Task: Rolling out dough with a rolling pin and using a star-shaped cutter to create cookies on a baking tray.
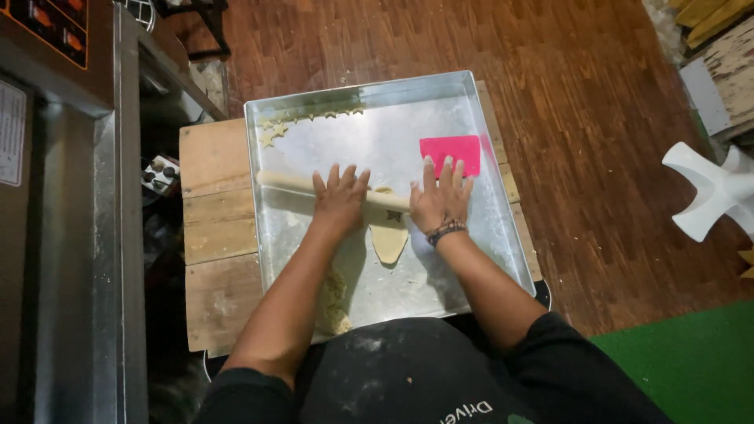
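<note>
Left hand (339, 198) and right hand (440, 200): both flat, fingers spread, palms pressing on the rolling pin (290, 182), neither clenched. Pin's long axis runs left to right across the tray (471, 259). Dough (389, 239) lies under the pin, between the hands. Beyond: pink scraper (452, 148), star cut-outs (273, 129).

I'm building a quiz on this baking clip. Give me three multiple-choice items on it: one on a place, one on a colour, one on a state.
1. Where do the star-shaped dough pieces lie?
A. far left corner of the metal tray
B. on the floor
C. on the wooden board

2. What colour is the flat scraper?
A. green
B. pink
C. white

3. How do the left hand and right hand meet the rolling pin?
A. fists gripping its ends
B. open palms pressed on top
C. lifted off

Answers: 1 A, stars line the tray's far left corner; 2 B, plainly pink; 3 B, fingers spread flat over the pin.
</note>
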